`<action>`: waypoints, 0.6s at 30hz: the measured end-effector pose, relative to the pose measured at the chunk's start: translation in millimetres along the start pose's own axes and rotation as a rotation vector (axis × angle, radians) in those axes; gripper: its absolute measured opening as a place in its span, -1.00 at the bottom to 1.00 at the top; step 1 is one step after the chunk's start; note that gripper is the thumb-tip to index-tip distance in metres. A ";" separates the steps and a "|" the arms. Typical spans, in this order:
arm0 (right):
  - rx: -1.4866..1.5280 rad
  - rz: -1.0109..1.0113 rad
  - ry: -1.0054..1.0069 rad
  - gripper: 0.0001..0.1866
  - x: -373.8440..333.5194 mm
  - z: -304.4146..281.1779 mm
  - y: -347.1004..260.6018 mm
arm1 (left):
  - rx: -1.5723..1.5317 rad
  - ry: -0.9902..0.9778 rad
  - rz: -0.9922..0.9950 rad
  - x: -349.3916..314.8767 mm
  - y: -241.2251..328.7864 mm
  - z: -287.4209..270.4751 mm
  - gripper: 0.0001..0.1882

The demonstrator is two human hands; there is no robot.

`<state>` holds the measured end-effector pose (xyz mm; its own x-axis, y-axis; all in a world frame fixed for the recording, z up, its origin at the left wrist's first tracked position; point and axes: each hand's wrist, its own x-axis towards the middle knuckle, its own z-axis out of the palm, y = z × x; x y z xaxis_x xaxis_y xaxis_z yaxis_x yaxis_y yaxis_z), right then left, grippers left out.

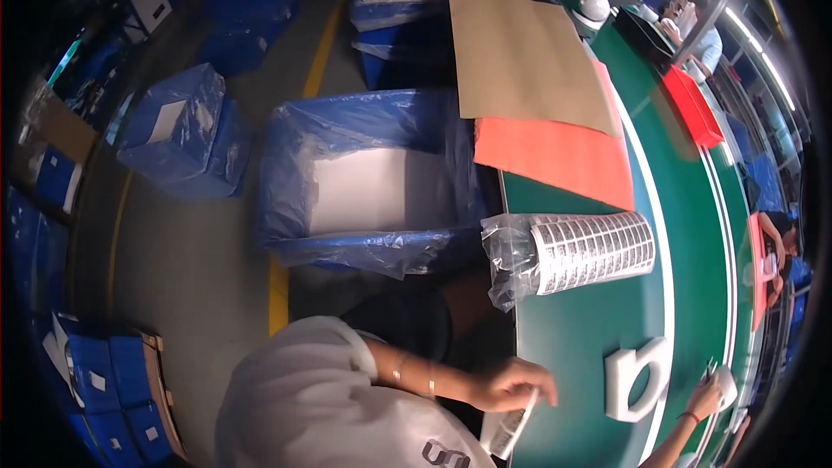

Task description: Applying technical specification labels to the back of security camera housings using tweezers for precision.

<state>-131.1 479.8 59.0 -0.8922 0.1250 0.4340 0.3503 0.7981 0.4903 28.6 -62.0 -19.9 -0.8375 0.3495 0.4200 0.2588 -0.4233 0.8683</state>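
My left hand [513, 384], with bracelets at its wrist, is curled at the near edge of the green work surface [563, 329]. A white strip with dark print [507, 432] runs down from its fingers. Out to the right, my right hand [706, 399], with a red band at the wrist, has its fingers closed around a white rounded part [726, 388]; its far side is hidden. Between the hands a white ring-shaped part with an angular base [619, 386] lies on the surface. Beyond it is a sheet of printed labels [594, 251] beside crumpled clear plastic [510, 251].
A blue bin lined with plastic [286, 182] stands left of the work surface, a white sheet inside. Brown sheet [533, 61] and pink foam [555, 156] lie farther up. A red tray [693, 108] sits across the belt, near other people [709, 43]. Blue boxes [108, 373] are stacked lower left.
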 end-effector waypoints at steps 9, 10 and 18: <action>0.062 -0.170 0.180 -0.66 20.4 184.7 25.5 | 0.152 0.573 -0.278 -73.2 8.8 -91.3 -0.71; 0.149 -0.160 0.101 -0.65 17.8 150.6 -9.7 | -0.019 0.724 -0.224 -83.2 4.3 -92.6 -0.72; 0.459 0.049 -0.061 -0.55 -45.9 -60.6 -35.5 | -0.372 1.506 -0.667 -195.7 -48.7 -197.8 0.06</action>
<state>-85.3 410.1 67.5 -0.8977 0.1930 0.3960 0.2428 0.9668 0.0792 84.7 -275.1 -196.6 -0.4850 -0.4221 -0.7659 -0.2395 -0.7782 0.5806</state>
